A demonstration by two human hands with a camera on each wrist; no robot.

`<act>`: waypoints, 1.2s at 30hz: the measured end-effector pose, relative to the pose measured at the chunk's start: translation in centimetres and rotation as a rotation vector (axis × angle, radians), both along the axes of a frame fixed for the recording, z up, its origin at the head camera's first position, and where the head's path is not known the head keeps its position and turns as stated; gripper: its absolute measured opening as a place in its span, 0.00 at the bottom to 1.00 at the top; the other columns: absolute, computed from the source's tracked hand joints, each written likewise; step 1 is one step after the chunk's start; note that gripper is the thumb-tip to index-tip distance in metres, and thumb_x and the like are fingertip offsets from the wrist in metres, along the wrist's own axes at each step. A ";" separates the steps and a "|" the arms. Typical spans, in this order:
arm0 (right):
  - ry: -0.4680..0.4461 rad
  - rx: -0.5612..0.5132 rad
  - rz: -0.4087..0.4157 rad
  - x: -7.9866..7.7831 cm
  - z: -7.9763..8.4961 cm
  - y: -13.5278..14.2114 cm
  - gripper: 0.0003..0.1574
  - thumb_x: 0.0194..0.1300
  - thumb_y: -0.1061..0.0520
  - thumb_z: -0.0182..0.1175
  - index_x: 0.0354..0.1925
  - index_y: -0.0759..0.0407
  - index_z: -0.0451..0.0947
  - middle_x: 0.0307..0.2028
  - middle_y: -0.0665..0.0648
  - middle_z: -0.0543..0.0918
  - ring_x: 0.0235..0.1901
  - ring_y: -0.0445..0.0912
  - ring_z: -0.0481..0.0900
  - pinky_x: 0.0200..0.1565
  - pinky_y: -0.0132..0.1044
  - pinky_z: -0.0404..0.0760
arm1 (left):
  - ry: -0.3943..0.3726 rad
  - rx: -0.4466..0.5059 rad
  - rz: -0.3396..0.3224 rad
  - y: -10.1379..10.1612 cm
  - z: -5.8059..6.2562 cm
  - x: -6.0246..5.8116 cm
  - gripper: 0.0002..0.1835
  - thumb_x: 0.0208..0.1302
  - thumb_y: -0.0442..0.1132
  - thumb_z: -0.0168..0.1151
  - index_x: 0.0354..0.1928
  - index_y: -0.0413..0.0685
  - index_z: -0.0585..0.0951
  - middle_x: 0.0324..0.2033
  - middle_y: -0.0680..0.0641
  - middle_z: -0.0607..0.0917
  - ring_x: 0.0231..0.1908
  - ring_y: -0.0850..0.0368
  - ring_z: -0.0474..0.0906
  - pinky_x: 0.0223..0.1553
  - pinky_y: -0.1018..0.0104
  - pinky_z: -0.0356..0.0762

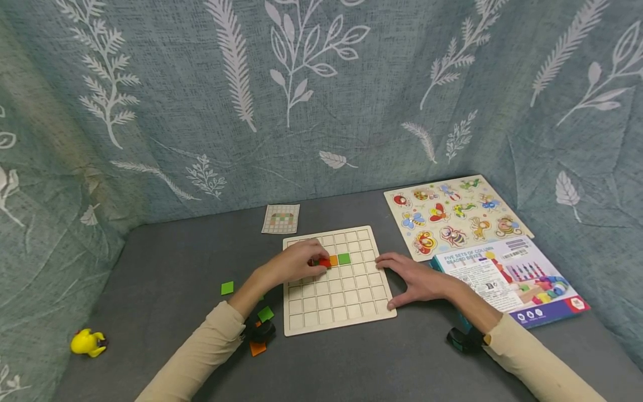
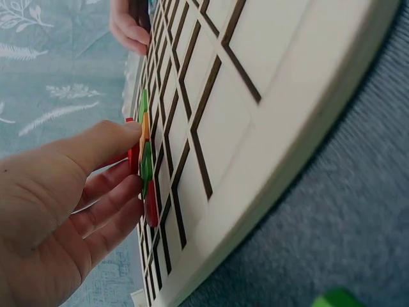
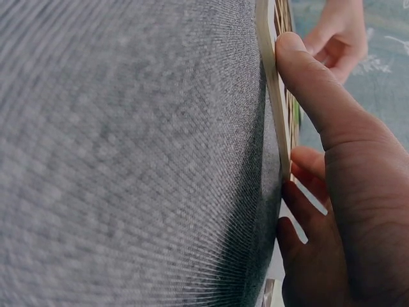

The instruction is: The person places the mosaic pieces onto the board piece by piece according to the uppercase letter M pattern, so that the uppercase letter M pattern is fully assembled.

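Observation:
A pale wooden grid board point(image 1: 339, 317) lies flat on the grey table. Over its upper left part, my left hand point(image 1: 293, 262) pinches a red square tile point(image 2: 133, 155) between thumb and fingers, right at a row of laid tiles. That row shows a green tile point(image 1: 344, 258), an orange tile point(image 1: 334, 260), another green tile point(image 2: 147, 163) and a red tile point(image 2: 151, 204), partly covered by the left hand in the head view. My right hand point(image 1: 417, 278) rests against the board's right edge, fingers and thumb spread, with the thumb near the lower right corner.
Loose green tiles point(image 1: 227, 288) and an orange tile point(image 1: 258, 349) lie left of the board, some behind the left wrist. Behind stands a small pattern card point(image 1: 268, 223). An insect puzzle point(image 1: 438, 212) and a beaded-boxes carton point(image 1: 542, 317) lie right; a yellow toy point(image 1: 86, 342) sits far left.

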State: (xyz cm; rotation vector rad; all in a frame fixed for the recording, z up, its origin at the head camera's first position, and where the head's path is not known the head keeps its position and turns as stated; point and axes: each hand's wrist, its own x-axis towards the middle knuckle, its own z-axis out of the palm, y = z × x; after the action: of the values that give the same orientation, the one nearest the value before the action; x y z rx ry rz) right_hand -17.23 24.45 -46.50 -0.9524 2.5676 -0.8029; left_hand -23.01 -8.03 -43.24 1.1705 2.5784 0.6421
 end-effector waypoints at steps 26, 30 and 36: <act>-0.009 0.003 -0.001 0.0 0.0 0.0 0.55 0.52 0.30 0.68 0.68 0.54 0.63 0.69 0.53 0.62 0.69 0.50 0.63 0.64 0.52 0.69 | -0.038 -0.019 -0.004 2.0 -0.1 -0.4 0.13 0.63 0.43 0.66 0.48 0.50 0.83 0.45 0.52 0.81 0.44 0.60 0.78 0.49 0.64 0.77; -0.013 0.002 -0.002 -0.1 0.0 0.0 0.54 0.52 0.30 0.68 0.68 0.54 0.63 0.69 0.53 0.62 0.69 0.50 0.63 0.64 0.52 0.69 | -0.041 -0.008 -0.018 2.2 -0.2 -0.5 0.13 0.64 0.43 0.65 0.49 0.50 0.83 0.44 0.52 0.81 0.43 0.61 0.76 0.48 0.65 0.77; -0.013 0.001 -0.004 0.0 0.1 -0.1 0.54 0.52 0.30 0.68 0.68 0.54 0.63 0.69 0.53 0.62 0.69 0.49 0.63 0.64 0.52 0.69 | -0.020 -0.012 -0.034 2.7 -0.1 -0.6 0.12 0.64 0.43 0.65 0.48 0.50 0.83 0.43 0.52 0.80 0.40 0.62 0.75 0.45 0.68 0.76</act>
State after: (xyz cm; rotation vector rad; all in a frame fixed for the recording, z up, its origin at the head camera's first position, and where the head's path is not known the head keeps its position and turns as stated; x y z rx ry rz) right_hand -17.24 24.38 -46.44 -0.9384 2.5597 -0.8067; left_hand -23.66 -5.28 -43.38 1.1959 2.5368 0.6268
